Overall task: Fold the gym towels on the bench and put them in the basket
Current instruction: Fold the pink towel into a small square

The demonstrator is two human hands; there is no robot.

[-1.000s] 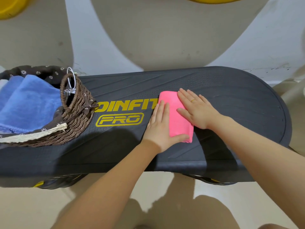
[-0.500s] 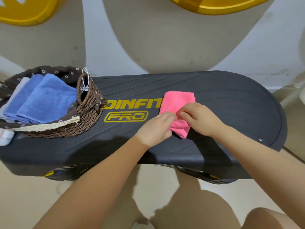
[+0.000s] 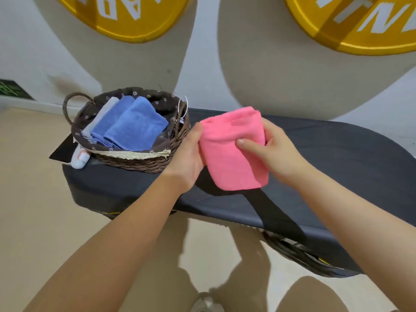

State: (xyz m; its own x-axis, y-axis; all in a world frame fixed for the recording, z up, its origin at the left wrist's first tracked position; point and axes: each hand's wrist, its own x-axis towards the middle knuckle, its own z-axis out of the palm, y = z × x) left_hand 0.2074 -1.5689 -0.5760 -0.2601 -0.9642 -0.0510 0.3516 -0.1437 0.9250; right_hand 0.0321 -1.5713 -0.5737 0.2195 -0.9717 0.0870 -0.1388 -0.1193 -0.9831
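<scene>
1. While both hands are meeting at the folded pink towel [image 3: 234, 152], the person is holding it lifted off the dark bench [image 3: 337, 158], with its lower edge hanging free below the grip.
2. On the towel's left edge, the left hand [image 3: 189, 152] is gripping it, fingers curled behind the cloth and out of sight.
3. On the towel's right side, the right hand [image 3: 270, 149] is pinching it, its thumb [image 3: 247, 144] lying flat across the front face and the other fingers wrapping behind the right edge.
4. Just left of the left hand, a brown wicker basket [image 3: 135, 163] is standing at the bench's left end, close to the knuckles but not touching them.
5. Inside the basket, two folded blue towels [image 3: 135, 126] are lying side by side, overlapping, with a folded grey towel [image 3: 101, 115] showing at their far-left side.
6. Around the basket's inside, a brown flowered liner [image 3: 157, 102] is folding over the rim, with a cream lace trim [image 3: 135, 153] running along the near edge.
7. Beyond the grip, two yellow discs [image 3: 126, 16] with white lettering are leaning against the wall.
</scene>
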